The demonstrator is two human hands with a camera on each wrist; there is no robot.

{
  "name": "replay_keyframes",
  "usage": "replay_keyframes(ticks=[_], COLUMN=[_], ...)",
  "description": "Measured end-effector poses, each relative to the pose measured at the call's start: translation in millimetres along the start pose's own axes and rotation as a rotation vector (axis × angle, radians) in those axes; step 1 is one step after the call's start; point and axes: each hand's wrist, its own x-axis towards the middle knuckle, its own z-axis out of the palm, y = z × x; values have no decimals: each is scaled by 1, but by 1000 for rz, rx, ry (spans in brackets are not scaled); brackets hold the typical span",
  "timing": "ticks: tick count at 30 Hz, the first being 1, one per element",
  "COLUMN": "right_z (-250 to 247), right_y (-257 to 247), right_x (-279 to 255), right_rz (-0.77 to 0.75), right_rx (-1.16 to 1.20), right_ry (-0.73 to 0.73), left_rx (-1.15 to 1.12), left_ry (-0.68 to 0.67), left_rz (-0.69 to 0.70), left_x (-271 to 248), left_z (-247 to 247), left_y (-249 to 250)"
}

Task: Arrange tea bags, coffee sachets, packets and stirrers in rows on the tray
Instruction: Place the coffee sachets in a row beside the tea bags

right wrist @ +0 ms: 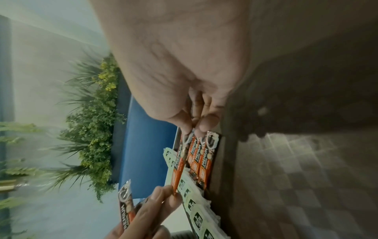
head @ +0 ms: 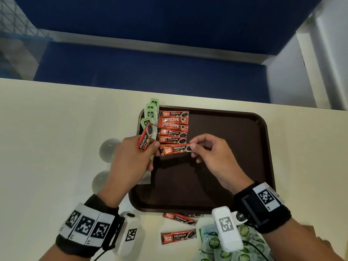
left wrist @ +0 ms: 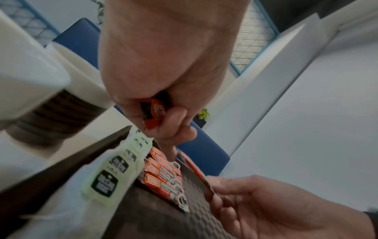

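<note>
Brown and textured, the tray point(head: 235, 147) lies on the cream desk point(head: 47, 129), with a column of five coffee sachets point(head: 173, 127) laid crosswise at its far left and a row of green tea bags point(head: 150, 113) overlapping along the left rim. A sixth sachet point(head: 176, 150) is held just below that column, its long axis running left to right, parallel to the sachets already placed. Its right end is pinched between thumb and fingertip of the right hand point(head: 211, 157), while its left end is met by the fingers of the left hand point(head: 131, 161), which also grips a spare sachet point(head: 146, 138) standing nearly upright. The open slot lies directly under the held sachet, nearer the person than the last one placed, so a short lowering with the axis kept level appears to be needed. More sachets point(head: 178, 237) and tea bags point(head: 244, 242) are left on the desk by the tray's near edge.
</note>
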Motion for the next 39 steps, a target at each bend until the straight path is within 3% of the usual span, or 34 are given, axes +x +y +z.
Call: replay_keyframes(ticks=[7, 13, 21, 33, 39], right_z=[7, 18, 30, 38, 29], right_y=[26, 34, 33, 30, 20], right_x=[-6, -6, -13, -7, -5], right_rz=[16, -190, -406, -474, -455], right_rx=[-130, -440, -874, -942, -763], right_ry=[105, 190, 76, 81, 120], left_rx=[-22, -60, -82, -68, -89], left_ry=[68, 54, 61, 68, -42], left_rz=[23, 13, -4, 3, -16], left_x=[-5, -8, -11, -10, -7], left_z=[-9, -6, -8, -13, -11], left_y=[0, 2, 2, 1, 3])
